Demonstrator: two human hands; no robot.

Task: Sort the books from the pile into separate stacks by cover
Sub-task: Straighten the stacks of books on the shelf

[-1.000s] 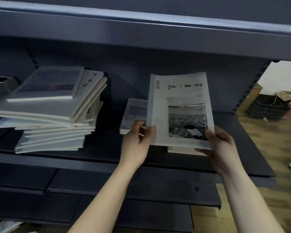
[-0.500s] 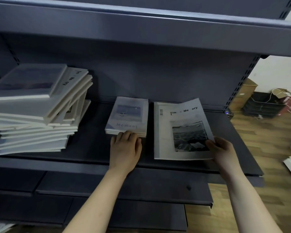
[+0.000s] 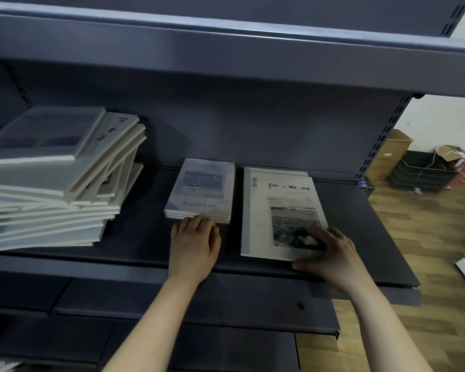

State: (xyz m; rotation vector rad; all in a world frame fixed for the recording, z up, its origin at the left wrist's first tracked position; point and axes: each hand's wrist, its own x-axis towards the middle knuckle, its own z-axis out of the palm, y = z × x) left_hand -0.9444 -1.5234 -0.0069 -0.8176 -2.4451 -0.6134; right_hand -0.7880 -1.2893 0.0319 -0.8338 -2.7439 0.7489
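Head view: both forearms reach up from the near edge of the frame to the middle shelf (image 3: 360, 232) of a dark metal rack. The left hand (image 3: 192, 245) lies palm down on the shelf, fingers gently bent and close together, fingertips touching the near edge of the "Moment" stack (image 3: 202, 189); it grips nothing. The right hand (image 3: 333, 253) rests flat on the near right corner of the "Time & Memory" stack (image 3: 277, 210), fingers spread across the cover photo, thumb along the near edge, pinching nothing.

The two stacks sit side by side in the middle of the shelf, apart by a narrow strip of bare shelf, their far edges close to the back panel (image 3: 253, 130). The mixed pile (image 3: 51, 178) stands well to the left, leaning unevenly and running out of frame on the left. Bare shelf lies between the pile and the "Moment" stack, and more to the right of the "Time & Memory" stack up to the shelf's right end. The upper shelf (image 3: 226, 49) overhangs everything.

There are three groups of books. The "Moment" stack shows about four thin edges. The "Time & Memory" stack shows at least two books, one peeking out at the far edge. The pile holds well over ten; the exact count cannot be told. On the wooden floor (image 3: 427, 237) at right stand a cardboard box (image 3: 389, 154) and black trays (image 3: 419, 173).
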